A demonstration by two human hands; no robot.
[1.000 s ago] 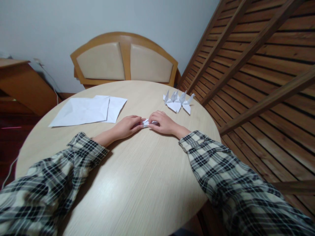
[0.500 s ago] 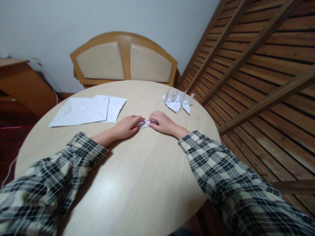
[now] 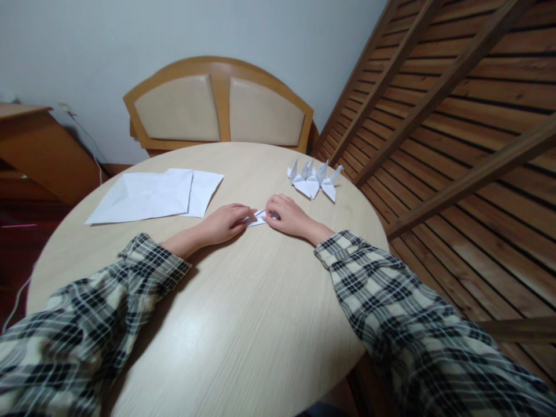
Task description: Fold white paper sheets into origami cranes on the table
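A small piece of folded white paper (image 3: pixel 258 218) lies on the round table between my hands, partly covered by both. My left hand (image 3: pixel 226 223) has its fingers closed on the paper's left end. At the opposite end, my right hand (image 3: pixel 286 216) is closed with thumb and fingers pinching the paper. Beyond my right hand stands a group of several white paper cranes (image 3: pixel 313 180), close together with wings and necks raised. Larger white paper sheets (image 3: pixel 152 194) with crease lines lie overlapping to the far left of my left hand.
The round wooden table (image 3: pixel 243 324) fills the foreground. A padded wooden headboard (image 3: pixel 223 104) stands behind it against the wall. Wooden slats (image 3: pixel 456 145) rise close along the right side. A brown desk (image 3: pixel 43 150) with a cable near it is at the left.
My right hand has shifted slightly to the right along the folded paper, so more of the paper shows between my hands. My left hand stays almost in place.
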